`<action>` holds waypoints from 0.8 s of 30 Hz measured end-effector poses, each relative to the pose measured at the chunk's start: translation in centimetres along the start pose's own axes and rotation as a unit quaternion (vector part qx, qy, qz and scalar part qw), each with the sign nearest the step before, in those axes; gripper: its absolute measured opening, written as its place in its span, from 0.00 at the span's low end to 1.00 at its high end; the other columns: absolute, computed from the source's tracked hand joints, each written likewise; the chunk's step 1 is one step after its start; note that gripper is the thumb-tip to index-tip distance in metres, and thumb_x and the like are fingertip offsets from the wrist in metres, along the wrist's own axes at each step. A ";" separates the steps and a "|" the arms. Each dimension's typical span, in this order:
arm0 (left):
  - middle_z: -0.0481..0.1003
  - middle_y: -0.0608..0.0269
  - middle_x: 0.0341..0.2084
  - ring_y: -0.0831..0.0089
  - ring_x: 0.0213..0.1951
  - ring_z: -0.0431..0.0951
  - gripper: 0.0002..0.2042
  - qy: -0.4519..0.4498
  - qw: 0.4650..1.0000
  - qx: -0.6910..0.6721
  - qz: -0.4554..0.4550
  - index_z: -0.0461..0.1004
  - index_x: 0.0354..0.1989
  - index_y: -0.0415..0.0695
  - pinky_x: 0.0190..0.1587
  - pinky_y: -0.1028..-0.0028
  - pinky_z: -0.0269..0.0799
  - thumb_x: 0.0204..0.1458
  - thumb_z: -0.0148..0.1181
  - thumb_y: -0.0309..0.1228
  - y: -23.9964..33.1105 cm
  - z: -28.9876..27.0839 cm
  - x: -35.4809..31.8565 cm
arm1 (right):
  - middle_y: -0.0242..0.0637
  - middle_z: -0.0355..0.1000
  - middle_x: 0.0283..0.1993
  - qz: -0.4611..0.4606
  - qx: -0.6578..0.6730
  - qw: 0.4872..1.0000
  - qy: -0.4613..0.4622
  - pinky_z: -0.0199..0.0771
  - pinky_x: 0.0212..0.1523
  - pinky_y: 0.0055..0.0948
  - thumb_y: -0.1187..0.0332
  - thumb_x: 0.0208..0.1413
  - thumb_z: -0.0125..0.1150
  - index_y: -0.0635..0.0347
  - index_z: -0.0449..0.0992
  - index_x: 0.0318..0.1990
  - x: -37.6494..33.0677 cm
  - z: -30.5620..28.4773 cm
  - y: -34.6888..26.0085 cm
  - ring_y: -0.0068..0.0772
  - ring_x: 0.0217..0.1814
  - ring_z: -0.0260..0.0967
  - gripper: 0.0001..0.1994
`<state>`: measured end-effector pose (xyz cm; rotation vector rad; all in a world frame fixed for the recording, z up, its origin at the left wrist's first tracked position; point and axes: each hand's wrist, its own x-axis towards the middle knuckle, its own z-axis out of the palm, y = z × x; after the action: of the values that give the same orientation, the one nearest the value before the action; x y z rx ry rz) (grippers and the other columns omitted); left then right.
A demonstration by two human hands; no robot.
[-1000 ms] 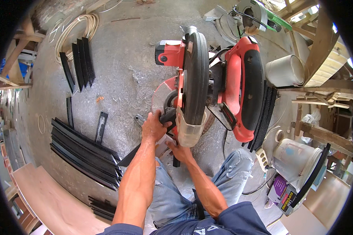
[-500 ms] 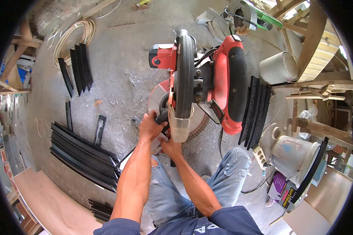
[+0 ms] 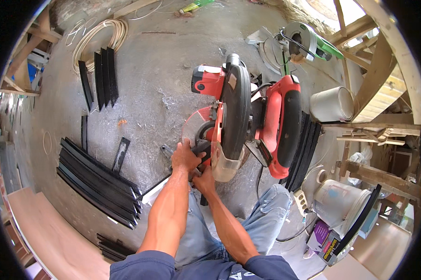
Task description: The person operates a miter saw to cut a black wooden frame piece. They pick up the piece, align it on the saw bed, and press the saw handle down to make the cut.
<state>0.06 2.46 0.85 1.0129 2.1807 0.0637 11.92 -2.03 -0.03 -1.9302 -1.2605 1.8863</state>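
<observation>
Both hands at the base of the red saw (image 3: 247, 126) on the concrete floor (image 3: 159, 84). Left hand (image 3: 186, 157) clamped on a black strip (image 3: 198, 149) under the blade; right hand (image 3: 205, 181) beneath, grip hidden. Strip probably stiff, light, sharp-ended; best held well clear of the blade.

A red-and-black mitre saw (image 3: 247, 121) stands upright on grey concrete floor (image 3: 149, 70).

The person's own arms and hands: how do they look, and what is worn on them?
Both forearms are bare from the elbows down. Short dark blue sleeves cover the upper arms at the picture's lower edge. The left hand and the right hand wear no gloves. No watch, ring or band can be made out on them.
</observation>
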 end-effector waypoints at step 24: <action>0.71 0.47 0.47 0.42 0.47 0.79 0.36 -0.031 0.999 -0.008 -0.012 0.64 0.57 0.50 0.47 0.48 0.75 0.44 0.73 0.52 -0.5 0.1 0.4 | 0.50 0.78 0.41 -0.115 -0.045 0.992 0.021 0.79 0.37 0.37 0.64 0.55 0.69 0.69 0.70 0.46 1.7 -0.4 4.7 0.39 0.42 0.80 0.19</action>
<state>-0.34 2.41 0.35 0.9679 2.1325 0.0394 14.05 -3.70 -4.23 -1.7657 -1.5065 1.6944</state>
